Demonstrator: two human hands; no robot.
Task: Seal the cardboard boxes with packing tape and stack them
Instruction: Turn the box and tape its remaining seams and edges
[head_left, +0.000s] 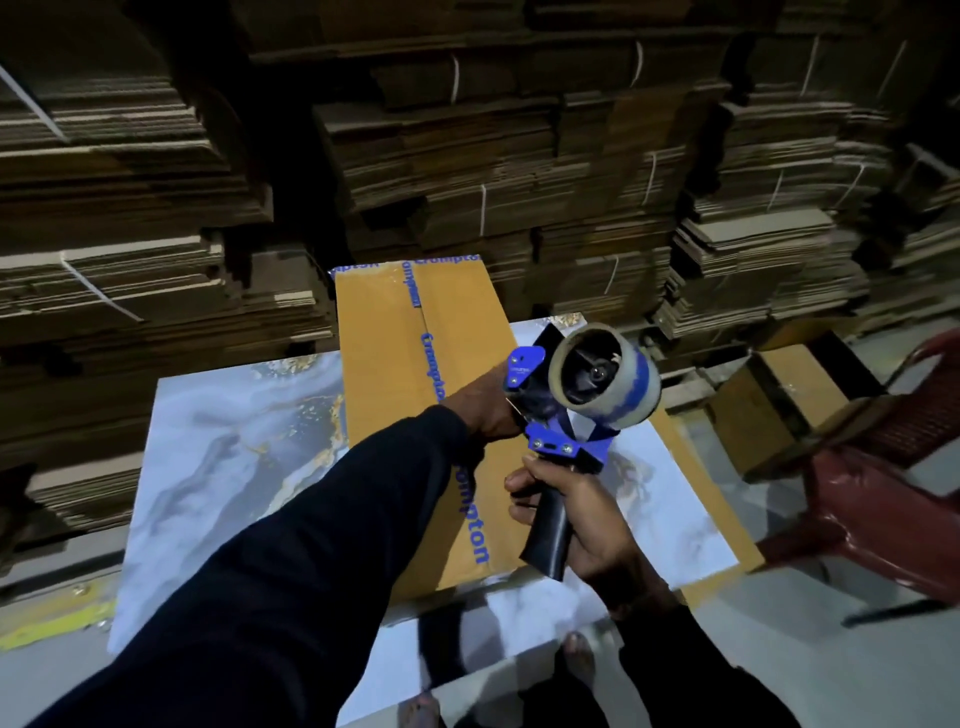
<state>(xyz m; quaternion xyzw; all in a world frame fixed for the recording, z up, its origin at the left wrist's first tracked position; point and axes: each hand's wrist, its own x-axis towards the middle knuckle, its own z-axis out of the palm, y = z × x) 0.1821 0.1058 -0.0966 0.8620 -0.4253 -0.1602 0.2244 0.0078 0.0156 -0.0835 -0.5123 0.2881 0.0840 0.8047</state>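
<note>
The right hand grips the tape gun above the box on the tabletop; the left hand reaches its front, grasp unclear.

The scene is dim, with the stacks of flat cardboard at the back sinking into near black between their layers, while the marbled desk and the box catch the most light and show a soft sheen from above. The wide-angle lens bends the stacks outward toward the left and right edges, and motion blur smears those edges and the red chair. The tape gun and the hands near centre are the sharpest parts, though the dark sleeves lose all detail.
</note>
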